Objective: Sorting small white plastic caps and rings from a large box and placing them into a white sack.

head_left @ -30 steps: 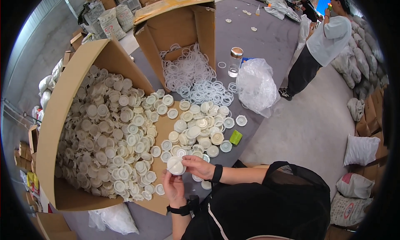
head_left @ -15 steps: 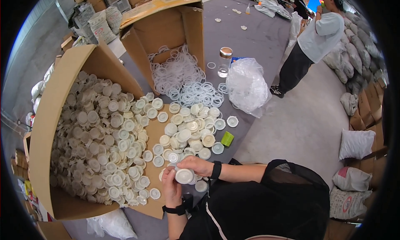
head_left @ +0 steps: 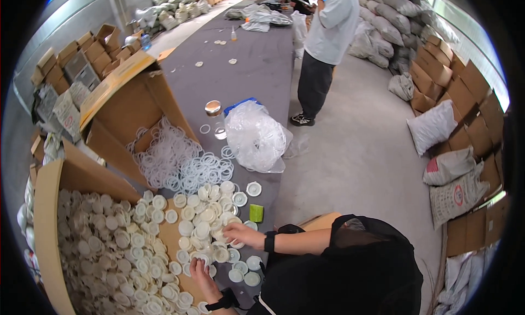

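My left hand (head_left: 204,279) is open, its fingers a little apart and pointing up at a cap beside the near edge of the loose pile. Over the same pile of whitish round plastic caps (head_left: 202,230), my right hand (head_left: 244,236) reaches in from the right, fingers stretched out and fingertips on the caps. Whether it grips one is hard to see. Several paler caps (head_left: 252,279) lie on the grey-covered table just below my right wrist. A large carton (head_left: 46,205) on the left is full of similar caps.
Clear rings (head_left: 205,172) spill from a tipped carton (head_left: 117,99). Beyond the caps are a green block (head_left: 256,213), a crumpled plastic bag (head_left: 256,137) and a glass bottle (head_left: 215,110). Another person (head_left: 322,53) stands at the table's right side; sacks and cartons line the wall.
My hands have parted: the cap held between them is gone from them. The right moved onto the pile, the left lowered beside it. My view has swung up and right.
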{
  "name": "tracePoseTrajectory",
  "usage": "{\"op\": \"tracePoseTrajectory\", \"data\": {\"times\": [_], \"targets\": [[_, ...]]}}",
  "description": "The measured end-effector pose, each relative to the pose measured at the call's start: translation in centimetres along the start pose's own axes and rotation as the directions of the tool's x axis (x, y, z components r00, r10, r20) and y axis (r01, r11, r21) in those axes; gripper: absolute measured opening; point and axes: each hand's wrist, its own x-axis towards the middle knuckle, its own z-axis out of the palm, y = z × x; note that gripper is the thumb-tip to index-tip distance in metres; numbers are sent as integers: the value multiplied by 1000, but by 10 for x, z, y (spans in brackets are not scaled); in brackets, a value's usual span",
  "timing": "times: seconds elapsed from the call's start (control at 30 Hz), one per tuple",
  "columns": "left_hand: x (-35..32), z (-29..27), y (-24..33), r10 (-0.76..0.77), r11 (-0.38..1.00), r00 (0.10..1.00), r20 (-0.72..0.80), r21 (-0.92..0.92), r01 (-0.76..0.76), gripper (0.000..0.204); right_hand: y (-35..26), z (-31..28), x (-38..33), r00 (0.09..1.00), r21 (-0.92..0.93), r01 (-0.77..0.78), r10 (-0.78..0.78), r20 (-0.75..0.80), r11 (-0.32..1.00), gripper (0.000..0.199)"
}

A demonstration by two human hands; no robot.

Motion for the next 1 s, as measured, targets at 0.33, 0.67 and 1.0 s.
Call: {"op": "tracePoseTrajectory", "data": {"times": [0.33, 0.67, 1.0], "targets": [[29, -11, -21, -46, 996, 985, -165, -78, 34, 34, -42, -178, 26, 374, -867, 88, -823, -428, 491, 62], [28, 11, 3, -65, 998, 995, -70, -10, 64, 46, -33, -290, 141, 535, -388, -211, -226, -814, 897, 58], [19, 56, 67, -27, 998, 973, -231, -56, 14, 35, -176, -269, 75, 772, -147, 262, -298, -561, 954, 24]]}}
